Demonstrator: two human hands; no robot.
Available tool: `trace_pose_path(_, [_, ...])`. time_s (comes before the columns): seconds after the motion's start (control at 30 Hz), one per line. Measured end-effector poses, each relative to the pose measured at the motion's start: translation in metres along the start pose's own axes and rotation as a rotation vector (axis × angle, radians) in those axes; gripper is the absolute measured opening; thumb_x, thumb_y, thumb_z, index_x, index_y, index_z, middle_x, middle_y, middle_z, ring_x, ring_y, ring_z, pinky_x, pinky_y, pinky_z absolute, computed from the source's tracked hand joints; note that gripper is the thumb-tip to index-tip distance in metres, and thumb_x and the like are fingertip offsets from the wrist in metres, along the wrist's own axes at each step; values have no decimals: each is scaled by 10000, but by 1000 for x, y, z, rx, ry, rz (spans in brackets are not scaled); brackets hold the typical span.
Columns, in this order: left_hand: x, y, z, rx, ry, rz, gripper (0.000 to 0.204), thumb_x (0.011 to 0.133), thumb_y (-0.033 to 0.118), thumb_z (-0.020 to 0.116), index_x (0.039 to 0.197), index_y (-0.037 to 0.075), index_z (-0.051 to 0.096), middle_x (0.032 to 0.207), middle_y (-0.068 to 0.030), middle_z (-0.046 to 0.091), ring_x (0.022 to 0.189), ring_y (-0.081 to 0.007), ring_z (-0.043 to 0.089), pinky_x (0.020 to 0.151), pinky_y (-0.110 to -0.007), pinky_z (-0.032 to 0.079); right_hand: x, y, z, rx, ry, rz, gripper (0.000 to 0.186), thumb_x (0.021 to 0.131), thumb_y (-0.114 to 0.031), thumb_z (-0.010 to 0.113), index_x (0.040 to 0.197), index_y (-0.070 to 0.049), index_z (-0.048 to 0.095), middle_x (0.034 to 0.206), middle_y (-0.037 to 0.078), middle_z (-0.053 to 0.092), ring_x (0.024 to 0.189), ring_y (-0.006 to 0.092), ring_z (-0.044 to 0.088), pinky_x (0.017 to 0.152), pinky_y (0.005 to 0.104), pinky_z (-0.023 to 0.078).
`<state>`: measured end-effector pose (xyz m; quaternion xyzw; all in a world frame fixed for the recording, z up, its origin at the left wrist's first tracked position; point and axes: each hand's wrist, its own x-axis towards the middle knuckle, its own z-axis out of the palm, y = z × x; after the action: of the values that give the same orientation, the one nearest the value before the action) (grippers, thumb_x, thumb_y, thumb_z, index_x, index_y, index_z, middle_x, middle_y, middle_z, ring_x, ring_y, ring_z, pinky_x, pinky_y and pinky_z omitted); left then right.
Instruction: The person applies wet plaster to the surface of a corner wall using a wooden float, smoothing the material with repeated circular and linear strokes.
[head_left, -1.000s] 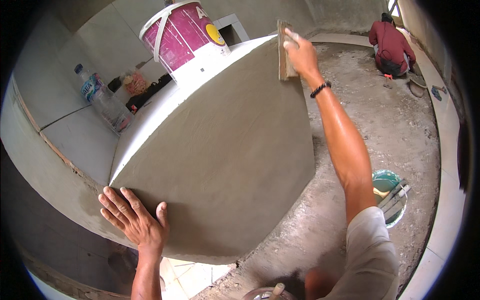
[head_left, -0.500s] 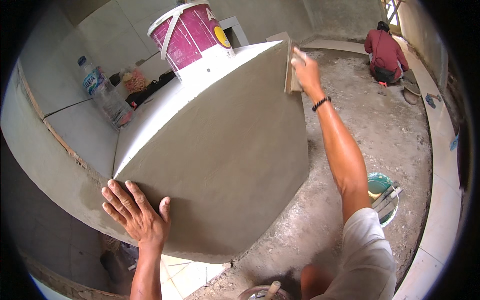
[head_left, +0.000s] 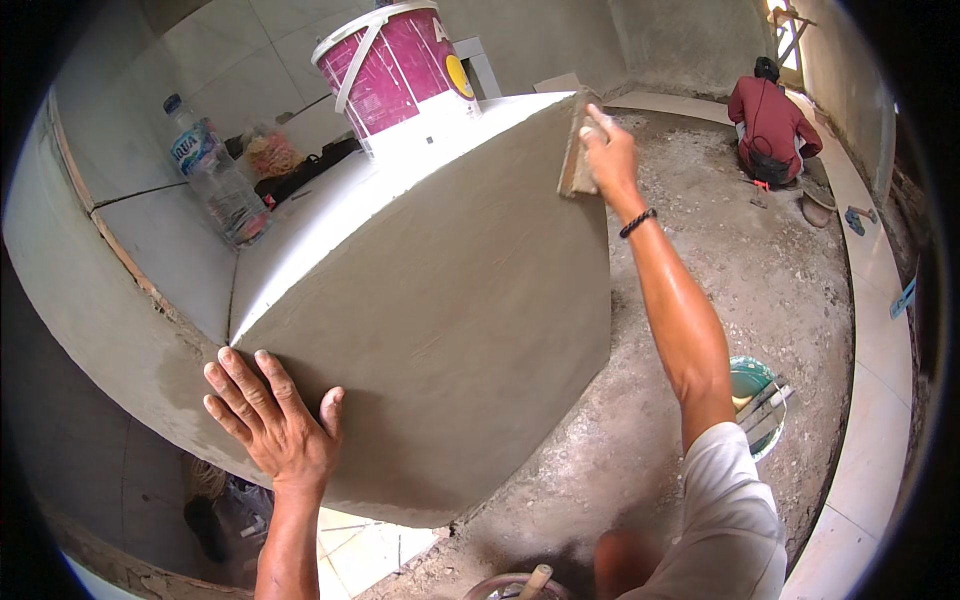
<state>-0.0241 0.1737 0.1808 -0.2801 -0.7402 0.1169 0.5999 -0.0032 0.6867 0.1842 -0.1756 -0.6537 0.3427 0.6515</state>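
A grey plastered wall face [head_left: 450,320], smooth and damp-looking, fills the middle, below the edge of a white tiled counter [head_left: 300,280]. My left hand [head_left: 275,420] lies flat on its left end with fingers spread, the fingertips close to the counter's corner. At the far right end of the plaster, my right hand [head_left: 612,150] grips a plastering float [head_left: 577,150], its thin flat board standing on edge against the plaster by the upper corner. The fingers partly hide the float's handle. A dark bracelet [head_left: 638,222] circles my right wrist.
On the counter stand a pink-and-white paint bucket [head_left: 400,75] and a clear water bottle [head_left: 215,180]. A tool-filled green bucket [head_left: 755,395] sits on the rough floor [head_left: 680,300]. Another person [head_left: 772,125] in a red top crouches at the far right. A round container [head_left: 510,588] shows at the lower edge.
The float in my right hand has tilted, its lower end swinging left across the plaster. My left hand stays flat on the wall. The whole view has shifted slightly.
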Motion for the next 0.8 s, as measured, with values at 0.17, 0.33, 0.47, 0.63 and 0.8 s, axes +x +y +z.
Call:
trace_pose_path(0.17, [-2,-5,-3,13,-14,7,878,966,642,390,1583,70,139,1648,-216,27,1528,-379,-12,1217,-523,-54,-48,-32,10,-39,-33,-276,459,887,-155,648,1342,-215,636,895,143,585,829,332,619,815,424,505])
trace_pose_path(0.33, [2,4,-3,-14,1,11,898,956,628,431,1584,64,125,1648,-218,21,1528,-382,-16,1217,-522,-55,31,-7,-16,-159,20,-294,446,897,-176,619,1343,-166,631,918,179,658,877,318,652,839,407,506])
trace_pose_path(0.47, [1,0,-2,-10,-20,2,906,953,622,446,1583,56,124,1647,-222,20,1527,-385,-23,1215,-527,-59,11,7,-9,-118,-12,-98,451,898,-173,606,1349,-164,623,932,187,691,914,323,664,909,393,502])
trace_pose_path(0.63, [-3,-5,-3,11,-31,-6,884,971,634,396,1581,52,133,1645,-228,27,1527,-387,-29,1211,-532,-61,-30,-27,2,-98,-96,-239,470,894,-204,663,1361,-179,613,1003,195,642,982,363,636,921,411,496])
trace_pose_path(0.8, [2,1,-2,-13,-9,-1,875,977,636,374,1580,49,136,1644,-231,25,1526,-388,-31,1210,-534,-64,41,4,-20,-111,-41,-36,437,894,-169,632,1331,-154,636,1179,200,671,1130,328,634,980,379,483])
